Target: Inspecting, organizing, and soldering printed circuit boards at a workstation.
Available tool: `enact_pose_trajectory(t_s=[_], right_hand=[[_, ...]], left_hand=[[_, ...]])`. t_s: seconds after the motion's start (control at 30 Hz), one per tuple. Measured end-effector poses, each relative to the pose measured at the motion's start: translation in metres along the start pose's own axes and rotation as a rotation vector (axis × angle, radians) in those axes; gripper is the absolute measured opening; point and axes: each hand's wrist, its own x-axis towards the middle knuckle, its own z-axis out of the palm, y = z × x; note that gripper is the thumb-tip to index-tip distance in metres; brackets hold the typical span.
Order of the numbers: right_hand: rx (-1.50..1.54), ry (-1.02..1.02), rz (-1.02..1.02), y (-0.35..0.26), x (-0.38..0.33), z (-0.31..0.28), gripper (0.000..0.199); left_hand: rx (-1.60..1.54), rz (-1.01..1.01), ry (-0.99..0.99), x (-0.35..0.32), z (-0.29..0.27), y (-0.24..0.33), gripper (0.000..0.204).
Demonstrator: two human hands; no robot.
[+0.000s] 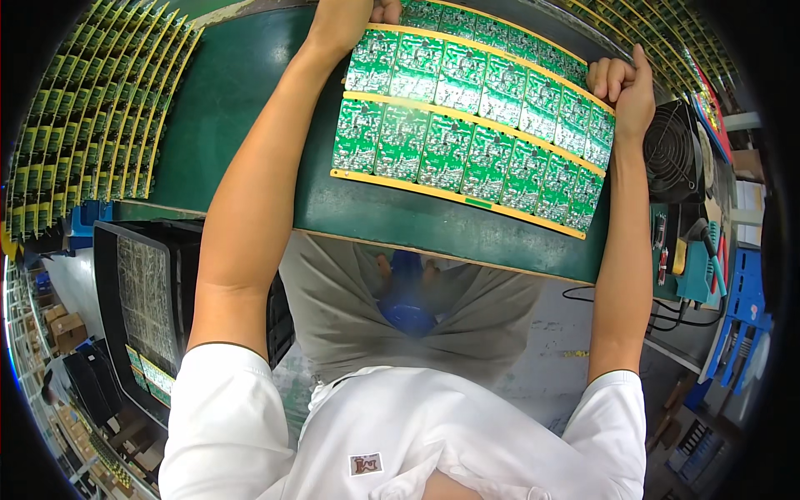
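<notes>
A wide panel of green circuit boards [450,150] with yellow edge strips is spread before me, solder side up, over the green bench. My right hand [623,87] is closed on its far right edge, fingers curled and thumb pointing up. At the far left edge is my left hand [354,18], partly cut off by the top of the view. Its visible fingers are curled in at the panel's edge. Light glares off the panel's middle rows.
Stacked rows of circuit board panels [92,117] stand at the left, and more [650,33] at the far right. A black fan [671,150] and a teal tool holder [698,271] sit right of the bench [242,92]. Below left is a black bin [150,292].
</notes>
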Motion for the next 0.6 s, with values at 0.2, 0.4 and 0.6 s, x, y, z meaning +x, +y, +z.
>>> enact_pose_trajectory(t_s=[0.2, 0.4, 0.6], right_hand=[[-0.047, 0.028, -0.001, 0.0, 0.0, 0.0, 0.059], [-0.087, 0.06, -0.001, 0.0, 0.0, 0.001, 0.058], [-0.094, 0.063, 0.01, 0.0, 0.0, -0.002, 0.058]], left_hand=[[-0.103, -0.015, -0.086, 0.002, -0.002, -0.01, 0.069], [0.052, -0.069, -0.021, 0.002, -0.002, 0.005, 0.067], [0.133, -0.072, -0.072, 0.002, -0.002, 0.006, 0.066]])
